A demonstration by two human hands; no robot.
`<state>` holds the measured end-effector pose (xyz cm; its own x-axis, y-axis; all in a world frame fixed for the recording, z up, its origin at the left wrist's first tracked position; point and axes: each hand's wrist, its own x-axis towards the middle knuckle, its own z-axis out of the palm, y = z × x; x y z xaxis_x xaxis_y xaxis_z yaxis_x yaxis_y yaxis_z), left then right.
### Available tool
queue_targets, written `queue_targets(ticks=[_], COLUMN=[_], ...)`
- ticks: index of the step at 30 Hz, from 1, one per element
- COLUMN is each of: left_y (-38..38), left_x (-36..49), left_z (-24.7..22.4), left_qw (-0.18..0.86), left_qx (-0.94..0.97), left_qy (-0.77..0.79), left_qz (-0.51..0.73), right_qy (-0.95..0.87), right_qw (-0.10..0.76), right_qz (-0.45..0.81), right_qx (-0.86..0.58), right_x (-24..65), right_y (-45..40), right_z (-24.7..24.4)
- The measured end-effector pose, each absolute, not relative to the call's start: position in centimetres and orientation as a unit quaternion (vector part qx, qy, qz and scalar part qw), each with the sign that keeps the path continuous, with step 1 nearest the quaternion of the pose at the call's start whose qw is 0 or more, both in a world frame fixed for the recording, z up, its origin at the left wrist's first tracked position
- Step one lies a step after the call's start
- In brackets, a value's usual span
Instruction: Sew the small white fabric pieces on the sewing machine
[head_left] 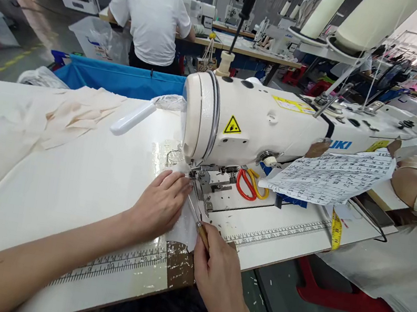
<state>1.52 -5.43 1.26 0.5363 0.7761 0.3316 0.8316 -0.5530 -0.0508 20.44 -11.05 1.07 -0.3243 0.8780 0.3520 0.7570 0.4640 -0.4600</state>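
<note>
Beneath the head of a white sewing machine (245,125), my left hand (162,204) presses its closed fingers on a piece of white fabric (184,229) near the needle area. My right hand (219,267) is closed round the wooden handle of a thin metal awl (195,208), whose tip points up toward the presser area. The fabric hangs between my two hands, toward the table's front edge. Scissors with red and yellow handles (247,184) lie on the machine bed, right of the needle area.
Thin pale fabric (67,116) spreads over the left of the white table (117,173). A written paper sheet (329,173) leans on the machine, near a yellow tape measure (335,230). A person in white (147,18) sits ahead; another person's arm (412,182) is at right.
</note>
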Motion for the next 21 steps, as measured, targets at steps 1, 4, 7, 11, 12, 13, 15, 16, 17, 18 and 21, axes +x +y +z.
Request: queue_targets(ticks=[1, 4, 7, 11, 12, 13, 15, 16, 17, 18, 21], left_y=[-5.8, -6.5, -6.6, -6.5, -6.5, -6.6, -6.7, -6.8, -6.9, -7.0, -7.1], left_x=[1.8, 2.4, 2.4, 2.3, 2.3, 2.3, 2.5, 2.6, 2.7, 2.7, 2.7], left_z=[1.3, 1.1, 0.8, 0.8, 0.8, 0.9, 1.0, 1.0, 1.0, 1.1, 1.3], left_qw=[0.094, 0.085, 0.094, 0.099, 0.098, 0.096, 0.093, 0.091, 0.09, 0.09, 0.083], left_qx=[-0.874, -0.879, -0.879, -0.88, -0.88, -0.88, -0.879, -0.878, -0.878, -0.878, -0.884], left_qy=[-0.456, -0.444, -0.443, -0.446, -0.448, -0.45, -0.453, -0.455, -0.456, -0.456, -0.449], left_qz=[-0.141, -0.154, -0.15, -0.129, -0.125, -0.122, -0.117, -0.114, -0.113, -0.112, -0.098], right_qy=[-0.807, -0.81, -0.809, -0.781, -0.772, -0.763, -0.751, -0.748, -0.747, -0.747, -0.747], right_qw=[0.288, 0.291, 0.291, 0.302, 0.307, 0.313, 0.324, 0.328, 0.332, 0.334, 0.342], right_qz=[0.105, 0.106, 0.117, 0.178, 0.198, 0.217, 0.249, 0.258, 0.263, 0.263, 0.254], right_qx=[-0.504, -0.498, -0.497, -0.517, -0.521, -0.522, -0.518, -0.515, -0.513, -0.511, -0.51], right_x=[20.4, 20.7, 21.7, 23.7, 24.2, 24.5, 25.0, 25.1, 25.1, 25.2, 25.2], right_y=[-11.1, -11.4, -11.9, -12.6, -12.6, -12.6, -12.6, -12.5, -12.5, -12.5, -12.5], right_z=[1.1, 1.2, 1.2, 1.3, 1.4, 1.6, 1.8, 1.9, 1.9, 1.9, 1.7])
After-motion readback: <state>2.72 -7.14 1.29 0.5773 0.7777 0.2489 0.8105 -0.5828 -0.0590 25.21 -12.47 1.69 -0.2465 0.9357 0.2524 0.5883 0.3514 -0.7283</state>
